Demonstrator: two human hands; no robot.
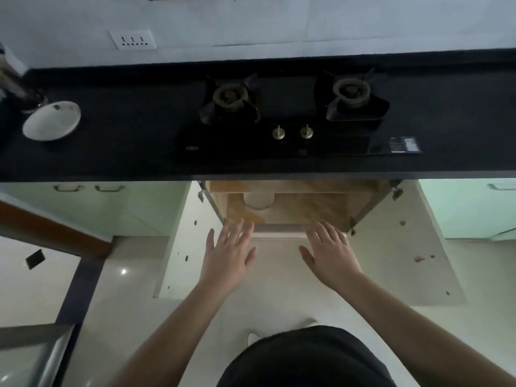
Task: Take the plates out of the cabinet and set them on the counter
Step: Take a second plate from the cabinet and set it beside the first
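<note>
Under the counter (251, 166), a plate (258, 201) lies deep in the open cabinet (293, 210), beyond both empty, spread-fingered hands; left hand (227, 254) nearer than right (329, 254).

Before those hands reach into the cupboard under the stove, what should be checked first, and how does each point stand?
1. Cabinet doors open: ok.
2. Left hand free, fingers spread: ok.
3. Right hand free, fingers spread: ok.
4. Plates visible on the cabinet shelf: ok, though the number cannot be told.
5. Bare counter space for setting down: ok, beside the white dish.
6. Burners off: cannot tell.
</note>
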